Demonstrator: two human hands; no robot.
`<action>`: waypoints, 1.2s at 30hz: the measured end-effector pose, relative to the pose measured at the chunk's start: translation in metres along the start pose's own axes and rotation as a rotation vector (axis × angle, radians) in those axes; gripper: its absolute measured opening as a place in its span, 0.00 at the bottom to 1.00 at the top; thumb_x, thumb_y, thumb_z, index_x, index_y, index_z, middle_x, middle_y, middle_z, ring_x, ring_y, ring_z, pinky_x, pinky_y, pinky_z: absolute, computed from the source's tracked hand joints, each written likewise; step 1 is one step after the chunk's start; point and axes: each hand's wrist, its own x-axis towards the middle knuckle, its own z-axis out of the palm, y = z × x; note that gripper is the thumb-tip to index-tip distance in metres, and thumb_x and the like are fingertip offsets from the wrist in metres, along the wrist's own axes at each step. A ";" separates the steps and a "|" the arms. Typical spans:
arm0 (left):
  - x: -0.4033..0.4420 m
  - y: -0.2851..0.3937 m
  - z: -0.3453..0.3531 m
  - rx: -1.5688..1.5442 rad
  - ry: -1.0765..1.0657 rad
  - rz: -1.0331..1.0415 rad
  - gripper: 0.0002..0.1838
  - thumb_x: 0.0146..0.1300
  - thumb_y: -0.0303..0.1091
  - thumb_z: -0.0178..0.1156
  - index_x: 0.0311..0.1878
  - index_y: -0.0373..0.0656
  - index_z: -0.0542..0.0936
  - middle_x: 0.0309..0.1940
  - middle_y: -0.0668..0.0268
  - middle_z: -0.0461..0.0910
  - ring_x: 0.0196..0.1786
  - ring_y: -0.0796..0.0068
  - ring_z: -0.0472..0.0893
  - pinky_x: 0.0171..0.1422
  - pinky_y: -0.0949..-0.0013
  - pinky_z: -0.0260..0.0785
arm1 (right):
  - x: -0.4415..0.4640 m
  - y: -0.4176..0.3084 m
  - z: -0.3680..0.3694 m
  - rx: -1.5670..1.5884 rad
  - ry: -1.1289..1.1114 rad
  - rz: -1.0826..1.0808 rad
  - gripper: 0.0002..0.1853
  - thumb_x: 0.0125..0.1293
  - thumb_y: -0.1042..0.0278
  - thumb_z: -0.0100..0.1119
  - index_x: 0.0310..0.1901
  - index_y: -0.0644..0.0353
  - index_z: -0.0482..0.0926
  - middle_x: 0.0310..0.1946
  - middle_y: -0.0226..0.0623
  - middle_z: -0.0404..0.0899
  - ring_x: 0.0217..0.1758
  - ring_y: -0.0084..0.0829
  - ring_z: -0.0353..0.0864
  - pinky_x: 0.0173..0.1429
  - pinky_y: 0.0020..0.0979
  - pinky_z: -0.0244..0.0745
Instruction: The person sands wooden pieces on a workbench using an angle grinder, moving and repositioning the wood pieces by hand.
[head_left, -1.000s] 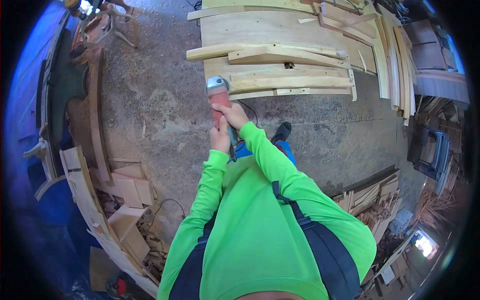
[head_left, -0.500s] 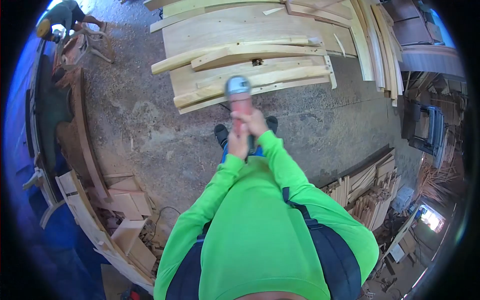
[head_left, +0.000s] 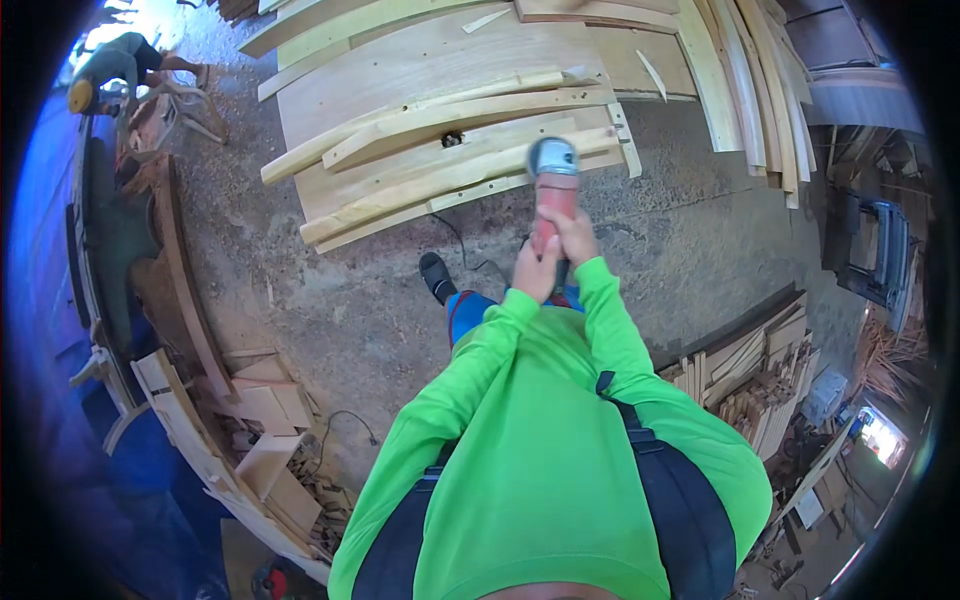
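Both my hands are wrapped round a red power tool (head_left: 556,197) with a round metal head, which looks like an angle grinder. My left hand (head_left: 535,270) grips the rear of its body, and my right hand (head_left: 573,238) holds it farther forward. The tool's head overlaps the right end of a pale wooden beam (head_left: 430,190) in the view; whether they touch I cannot tell. Several long boards lie with this beam on a broad wooden panel (head_left: 400,80).
A person (head_left: 120,62) bends over a plastic chair (head_left: 190,108) at the upper left. Stacked wood (head_left: 760,375) stands at the lower right, and leaning boards (head_left: 200,440) at the lower left. A dark cable (head_left: 462,240) crosses the floor near my foot.
The tool and both hands have moved right along the beam, still gripping. The panel and boards have shifted left and tilted in view. The other person shows more fully at the upper left.
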 end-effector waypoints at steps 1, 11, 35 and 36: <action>-0.003 0.012 0.009 0.018 -0.007 -0.018 0.26 0.72 0.50 0.54 0.54 0.32 0.76 0.44 0.43 0.82 0.52 0.46 0.82 0.57 0.56 0.71 | -0.002 -0.007 -0.008 0.031 -0.006 0.013 0.18 0.58 0.60 0.71 0.44 0.64 0.83 0.33 0.37 0.85 0.31 0.26 0.84 0.36 0.30 0.80; -0.041 0.022 -0.001 -0.258 0.382 -0.081 0.25 0.76 0.46 0.48 0.57 0.29 0.74 0.47 0.56 0.82 0.50 0.70 0.81 0.54 0.66 0.71 | 0.007 0.023 0.034 -0.497 -0.341 -0.194 0.27 0.52 0.47 0.74 0.46 0.61 0.85 0.41 0.44 0.87 0.44 0.36 0.86 0.51 0.36 0.78; -0.007 0.015 0.112 -0.331 0.137 -0.036 0.21 0.75 0.43 0.52 0.57 0.32 0.73 0.47 0.56 0.81 0.50 0.69 0.80 0.57 0.65 0.70 | 0.012 -0.029 -0.090 -0.296 -0.119 -0.218 0.21 0.56 0.53 0.72 0.44 0.62 0.85 0.36 0.39 0.87 0.37 0.29 0.85 0.45 0.33 0.79; -0.003 0.016 0.114 -0.125 0.090 0.011 0.22 0.74 0.44 0.54 0.57 0.32 0.74 0.47 0.55 0.81 0.51 0.67 0.81 0.58 0.64 0.70 | 0.019 -0.023 -0.103 -0.239 -0.064 -0.197 0.21 0.56 0.54 0.72 0.44 0.62 0.85 0.36 0.39 0.87 0.36 0.29 0.85 0.44 0.32 0.79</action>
